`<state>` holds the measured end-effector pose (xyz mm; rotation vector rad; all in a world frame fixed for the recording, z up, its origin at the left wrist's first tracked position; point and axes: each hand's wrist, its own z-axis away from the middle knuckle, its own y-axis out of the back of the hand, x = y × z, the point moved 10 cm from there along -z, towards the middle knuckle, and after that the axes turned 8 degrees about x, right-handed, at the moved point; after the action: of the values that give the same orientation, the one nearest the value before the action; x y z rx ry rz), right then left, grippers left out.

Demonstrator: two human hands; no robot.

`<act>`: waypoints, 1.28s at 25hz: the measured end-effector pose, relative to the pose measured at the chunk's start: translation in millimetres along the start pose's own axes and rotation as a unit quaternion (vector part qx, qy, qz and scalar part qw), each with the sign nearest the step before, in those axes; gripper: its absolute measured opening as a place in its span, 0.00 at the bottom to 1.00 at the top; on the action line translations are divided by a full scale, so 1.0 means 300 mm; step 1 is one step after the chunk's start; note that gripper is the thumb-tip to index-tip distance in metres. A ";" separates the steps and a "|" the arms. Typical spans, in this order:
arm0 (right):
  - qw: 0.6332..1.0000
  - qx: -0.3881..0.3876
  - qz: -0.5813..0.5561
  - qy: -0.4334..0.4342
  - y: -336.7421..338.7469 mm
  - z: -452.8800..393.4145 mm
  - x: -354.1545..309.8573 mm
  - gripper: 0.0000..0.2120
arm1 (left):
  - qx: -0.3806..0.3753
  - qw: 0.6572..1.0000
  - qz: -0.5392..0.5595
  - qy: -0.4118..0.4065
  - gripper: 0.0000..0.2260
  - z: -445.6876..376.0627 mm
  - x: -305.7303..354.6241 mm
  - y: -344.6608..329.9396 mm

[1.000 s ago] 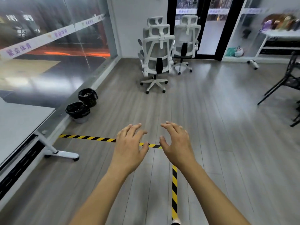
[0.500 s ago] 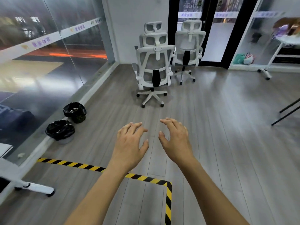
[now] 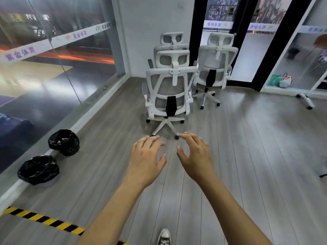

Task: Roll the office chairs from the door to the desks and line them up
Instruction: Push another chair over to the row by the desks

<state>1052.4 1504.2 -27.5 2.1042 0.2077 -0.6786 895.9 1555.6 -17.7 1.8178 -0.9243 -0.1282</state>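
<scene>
The office chairs point(image 3: 169, 89) stand bunched by the glass door point(image 3: 247, 50), backs toward the person—whose left hand point(image 3: 147, 160) and right hand point(image 3: 195, 155) reach forward, fingers spread and holding nothing, apparently readied for the nearest backrest.

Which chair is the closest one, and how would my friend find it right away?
Look at the black-framed glass door at the far end, where white office chairs stand on the grey floor. The nearest chair is in front of the group, left of the door, its back facing us. Unlike the others, its whole wheeled base shows, just beyond the open hands.
</scene>
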 end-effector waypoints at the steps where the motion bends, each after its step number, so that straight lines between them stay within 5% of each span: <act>1: 1.000 0.000 -0.003 -0.003 -0.032 -0.106 0.037 0.20 | -0.001 1.000 -0.003 -0.005 0.16 -0.112 -0.019 -0.047; 11: 1.000 0.023 -0.013 -0.006 -0.245 -0.987 0.455 0.18 | 0.028 0.999 -0.029 -0.036 0.14 -1.002 -0.095 -0.452; 18: 1.000 -0.004 -0.021 0.022 -0.420 -1.618 0.751 0.18 | 0.017 0.999 -0.029 0.036 0.17 -1.528 -0.202 -0.772; 32: 0.991 -0.112 0.062 0.047 -1.042 -2.487 1.077 0.20 | -0.010 0.987 -0.037 0.154 0.21 -2.363 -0.792 -1.289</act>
<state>1493.3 2253.5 -83.7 1.9174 0.1930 -0.4605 1278.3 2301.2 -97.6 1.7922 -0.6357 0.0950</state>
